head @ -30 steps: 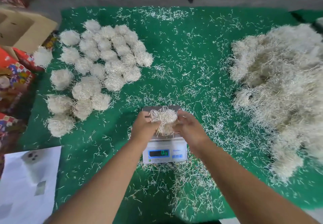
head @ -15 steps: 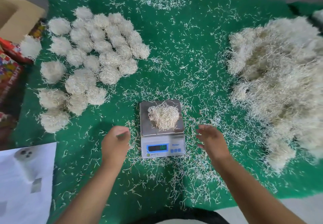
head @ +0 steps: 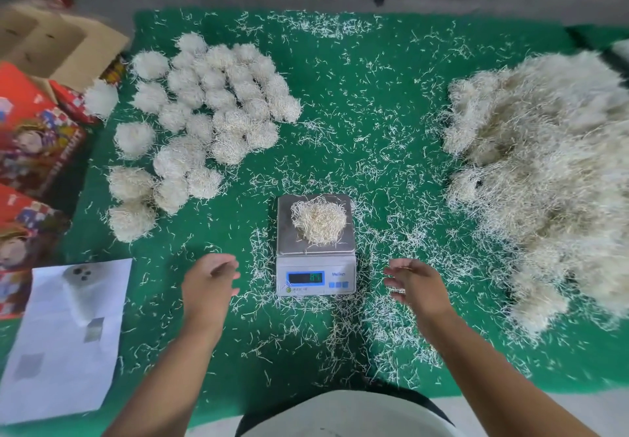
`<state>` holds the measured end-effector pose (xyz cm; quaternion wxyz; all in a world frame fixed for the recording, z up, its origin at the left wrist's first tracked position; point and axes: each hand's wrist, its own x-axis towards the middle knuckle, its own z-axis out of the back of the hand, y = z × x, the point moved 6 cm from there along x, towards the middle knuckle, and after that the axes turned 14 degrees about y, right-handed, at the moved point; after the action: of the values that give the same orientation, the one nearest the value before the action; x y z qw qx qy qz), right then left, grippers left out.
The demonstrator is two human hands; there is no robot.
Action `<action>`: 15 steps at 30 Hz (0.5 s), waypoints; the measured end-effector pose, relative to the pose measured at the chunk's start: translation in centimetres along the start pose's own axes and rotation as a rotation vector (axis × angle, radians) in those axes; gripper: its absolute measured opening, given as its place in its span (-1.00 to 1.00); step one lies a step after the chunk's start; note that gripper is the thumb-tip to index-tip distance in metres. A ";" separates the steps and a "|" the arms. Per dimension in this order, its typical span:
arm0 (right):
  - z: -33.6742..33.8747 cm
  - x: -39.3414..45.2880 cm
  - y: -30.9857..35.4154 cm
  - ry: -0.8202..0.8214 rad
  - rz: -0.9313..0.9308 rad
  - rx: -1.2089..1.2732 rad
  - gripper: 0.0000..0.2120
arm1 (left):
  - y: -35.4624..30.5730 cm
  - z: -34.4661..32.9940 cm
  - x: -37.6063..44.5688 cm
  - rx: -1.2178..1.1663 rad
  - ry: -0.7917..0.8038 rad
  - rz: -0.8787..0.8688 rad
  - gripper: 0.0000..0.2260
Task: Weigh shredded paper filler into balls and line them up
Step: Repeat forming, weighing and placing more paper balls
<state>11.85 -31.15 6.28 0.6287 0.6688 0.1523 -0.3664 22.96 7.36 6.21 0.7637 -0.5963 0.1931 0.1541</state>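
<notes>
One paper ball (head: 319, 222) on one scale (head: 316, 268); both hands (head: 208, 283) (head: 417, 285) released, empty.

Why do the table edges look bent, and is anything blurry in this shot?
Head view: the wide lens bows the green mat at its edges. The colourful boxes at far left are smeared, and the scale display digits are too soft to read. Both the left hand and right hand show slight blur. Lighting is even, with no hard glare.

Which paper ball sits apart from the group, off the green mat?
The ball at the far left, resting against the red box beside the cardboard carton. The other finished balls all lie clustered on the mat.
</notes>
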 end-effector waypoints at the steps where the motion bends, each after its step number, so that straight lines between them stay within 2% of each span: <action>1: 0.0 0.0 0.1 0.009 0.004 0.001 -0.88 | -0.2 -0.1 -0.1 -0.005 -0.004 -0.005 -0.85; 15: 2.1 0.2 -2.1 0.002 -0.031 0.023 -0.89 | -0.7 -2.5 0.3 0.023 0.027 -0.026 -0.86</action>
<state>9.99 -32.85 4.73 0.6149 0.6741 0.1590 -0.3771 23.25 4.75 6.17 0.7699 -0.5920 0.1975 0.1335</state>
